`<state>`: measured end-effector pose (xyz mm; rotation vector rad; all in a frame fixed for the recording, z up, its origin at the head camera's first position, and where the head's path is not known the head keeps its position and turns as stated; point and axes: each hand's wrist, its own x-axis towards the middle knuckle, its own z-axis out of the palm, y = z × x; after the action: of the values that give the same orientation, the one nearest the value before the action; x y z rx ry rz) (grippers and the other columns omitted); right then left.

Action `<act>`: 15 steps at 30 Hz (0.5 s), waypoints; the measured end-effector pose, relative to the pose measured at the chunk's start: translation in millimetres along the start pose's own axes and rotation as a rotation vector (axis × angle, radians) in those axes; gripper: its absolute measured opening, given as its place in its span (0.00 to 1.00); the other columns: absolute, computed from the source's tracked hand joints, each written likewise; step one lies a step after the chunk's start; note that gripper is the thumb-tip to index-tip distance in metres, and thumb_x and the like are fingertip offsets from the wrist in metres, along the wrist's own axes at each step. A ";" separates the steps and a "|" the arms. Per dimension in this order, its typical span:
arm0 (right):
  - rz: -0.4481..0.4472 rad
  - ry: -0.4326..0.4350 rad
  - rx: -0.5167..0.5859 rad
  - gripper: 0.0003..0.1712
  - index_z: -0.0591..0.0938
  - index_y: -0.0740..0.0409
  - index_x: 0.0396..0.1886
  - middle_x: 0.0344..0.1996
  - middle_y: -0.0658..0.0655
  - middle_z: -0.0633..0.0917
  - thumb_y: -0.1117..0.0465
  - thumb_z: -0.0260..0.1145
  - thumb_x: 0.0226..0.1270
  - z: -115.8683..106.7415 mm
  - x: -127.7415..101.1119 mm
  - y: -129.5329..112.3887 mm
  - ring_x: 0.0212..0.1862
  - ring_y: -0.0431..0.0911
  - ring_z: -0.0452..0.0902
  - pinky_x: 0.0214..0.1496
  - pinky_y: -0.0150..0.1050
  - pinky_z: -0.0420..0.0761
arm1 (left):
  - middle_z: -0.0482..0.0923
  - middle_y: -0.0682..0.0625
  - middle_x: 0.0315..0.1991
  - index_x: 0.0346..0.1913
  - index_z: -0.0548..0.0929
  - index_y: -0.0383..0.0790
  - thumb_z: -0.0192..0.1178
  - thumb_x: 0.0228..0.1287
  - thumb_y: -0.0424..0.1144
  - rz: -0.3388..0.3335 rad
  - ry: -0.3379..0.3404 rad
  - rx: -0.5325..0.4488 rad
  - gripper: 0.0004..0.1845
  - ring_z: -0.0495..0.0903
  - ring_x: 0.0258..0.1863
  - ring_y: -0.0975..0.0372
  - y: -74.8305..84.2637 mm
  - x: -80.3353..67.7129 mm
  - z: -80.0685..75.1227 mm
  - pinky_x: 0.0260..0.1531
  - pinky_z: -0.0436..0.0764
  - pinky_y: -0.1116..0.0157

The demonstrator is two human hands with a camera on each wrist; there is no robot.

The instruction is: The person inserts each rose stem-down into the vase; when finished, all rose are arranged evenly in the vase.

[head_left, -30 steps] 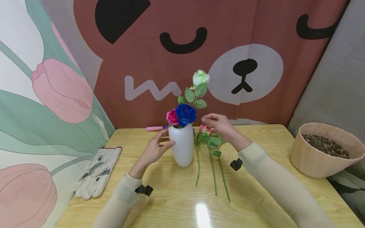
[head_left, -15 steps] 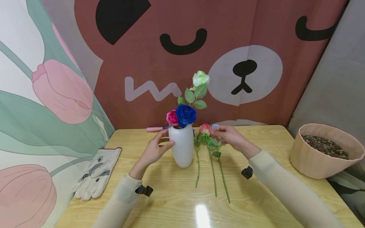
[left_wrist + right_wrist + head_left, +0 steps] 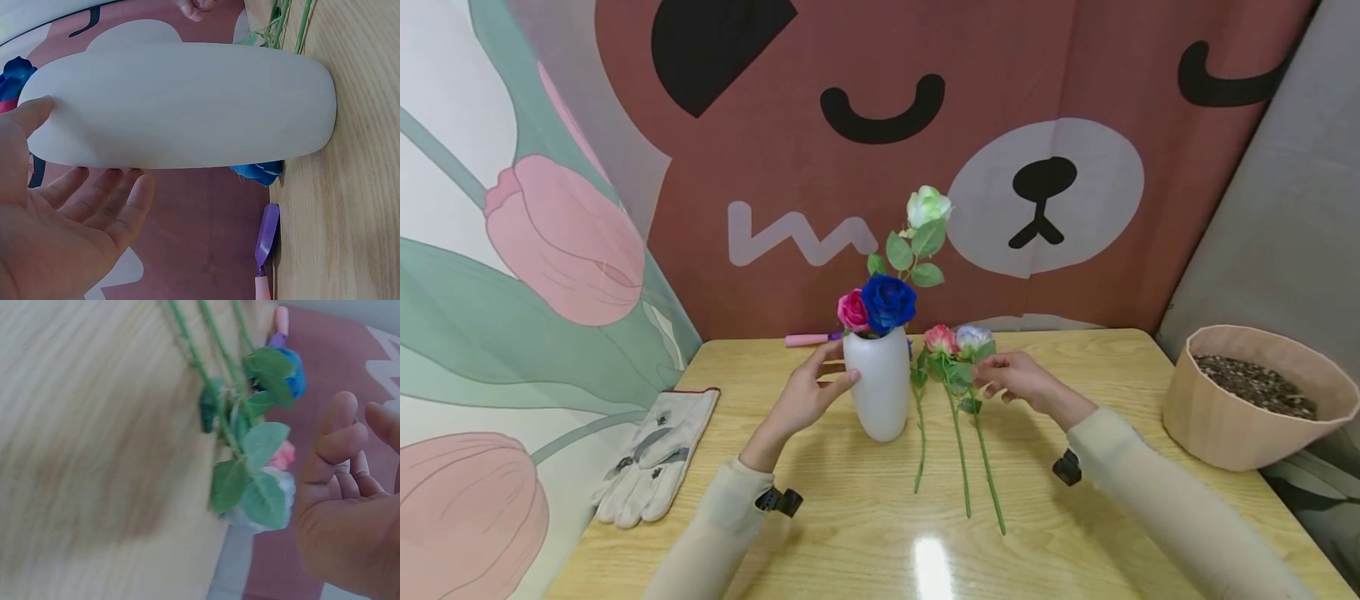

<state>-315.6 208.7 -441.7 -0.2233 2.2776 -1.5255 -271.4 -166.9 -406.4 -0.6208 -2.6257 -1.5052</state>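
Observation:
A white vase (image 3: 880, 396) stands upright on the table, holding a blue rose (image 3: 889, 302), a pink rose (image 3: 853, 310) and a taller white-green rose (image 3: 928, 206). My left hand (image 3: 808, 390) grips its left side, thumb (image 3: 39, 111) on one face and fingers on the other. Right of the vase lie several long-stemmed flowers, among them a coral rose (image 3: 941, 339) and a pale lilac rose (image 3: 974, 337). Another blue rose (image 3: 259, 172) lies behind the vase, mostly hidden in the head view. My right hand (image 3: 1021, 382) hovers beside the lilac rose's leaves, fingers loosely curled around nothing.
A small trowel (image 3: 805, 340) with pink handle and purple blade lies at the table's back edge. Work gloves (image 3: 658, 458) rest at the left edge. A peach pot (image 3: 1195, 417) of dark soil stands at the right. A bear-print cloth (image 3: 760, 167) hangs behind.
My right hand has moved right and towards me, away from above the coral rose, uncovering the lilac rose. The left hand and vase have stayed in place.

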 end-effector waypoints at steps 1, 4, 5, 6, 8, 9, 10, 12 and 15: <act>0.002 -0.006 -0.007 0.26 0.74 0.67 0.63 0.52 0.65 0.84 0.51 0.56 0.78 -0.2 0.3 3.2 0.41 0.48 0.84 0.31 0.37 0.76 | 0.73 0.45 0.68 0.73 0.66 0.51 0.62 0.69 0.52 0.000 0.000 -0.001 0.32 0.76 0.64 0.48 0.1 0.1 0.0 0.61 0.79 0.45; 0.015 -0.009 -0.020 0.27 0.73 0.68 0.65 0.53 0.66 0.83 0.52 0.55 0.78 0.1 2.3 13.7 0.42 0.49 0.84 0.32 0.38 0.77 | 0.73 0.45 0.68 0.73 0.66 0.51 0.62 0.69 0.52 0.003 0.000 -0.001 0.32 0.76 0.64 0.48 0.4 0.2 0.1 0.61 0.78 0.45; 0.017 -0.011 -0.029 0.27 0.74 0.68 0.64 0.52 0.65 0.84 0.52 0.55 0.78 0.5 3.0 17.2 0.42 0.49 0.84 0.32 0.38 0.77 | 0.72 0.45 0.68 0.73 0.66 0.50 0.62 0.69 0.52 0.003 0.000 -0.002 0.32 0.76 0.64 0.48 0.3 0.1 0.1 0.61 0.78 0.45; 0.020 -0.013 -0.034 0.26 0.74 0.68 0.64 0.52 0.65 0.84 0.52 0.55 0.78 1.2 3.7 20.7 0.42 0.50 0.84 0.32 0.38 0.77 | 0.73 0.45 0.68 0.73 0.66 0.50 0.62 0.69 0.52 0.003 0.001 0.002 0.32 0.76 0.64 0.48 0.3 0.0 0.1 0.61 0.78 0.45; 0.024 -0.017 -0.050 0.25 0.76 0.68 0.62 0.50 0.63 0.85 0.53 0.56 0.78 2.8 4.2 26.8 0.41 0.49 0.84 0.32 0.38 0.77 | 0.73 0.45 0.68 0.73 0.66 0.50 0.62 0.69 0.52 0.005 0.002 0.005 0.32 0.76 0.64 0.49 0.1 -0.1 0.1 0.61 0.79 0.46; 0.027 -0.021 -0.054 0.24 0.77 0.68 0.61 0.49 0.62 0.86 0.53 0.56 0.78 3.7 4.4 29.8 0.40 0.48 0.84 0.31 0.37 0.76 | 0.73 0.45 0.68 0.72 0.67 0.50 0.62 0.69 0.52 0.005 0.002 0.006 0.32 0.76 0.64 0.49 0.2 0.0 0.1 0.61 0.79 0.46; 0.031 -0.022 -0.060 0.23 0.78 0.67 0.60 0.47 0.62 0.86 0.54 0.56 0.78 4.5 4.6 32.6 0.38 0.47 0.83 0.30 0.36 0.76 | 0.73 0.45 0.68 0.72 0.67 0.50 0.62 0.69 0.51 0.007 0.002 0.006 0.32 0.76 0.64 0.48 0.1 -0.1 0.1 0.61 0.79 0.46; 0.038 -0.023 -0.068 0.22 0.79 0.67 0.59 0.44 0.60 0.87 0.55 0.57 0.77 6.0 4.4 37.1 0.35 0.44 0.82 0.28 0.34 0.75 | 0.73 0.45 0.68 0.72 0.67 0.50 0.62 0.69 0.51 0.007 0.002 0.008 0.32 0.76 0.64 0.49 0.2 0.0 0.1 0.61 0.79 0.46; 0.048 -0.016 -0.085 0.21 0.80 0.67 0.57 0.40 0.58 0.88 0.55 0.58 0.77 7.7 4.8 42.2 0.31 0.42 0.80 0.26 0.33 0.73 | 0.73 0.45 0.67 0.72 0.67 0.50 0.62 0.69 0.51 0.007 0.002 0.008 0.31 0.76 0.64 0.49 0.5 0.3 0.0 0.61 0.79 0.46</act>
<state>-313.4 217.2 -484.0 -0.2015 2.3206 -1.4005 -271.6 -166.6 -405.9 -0.6270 -2.6236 -1.4916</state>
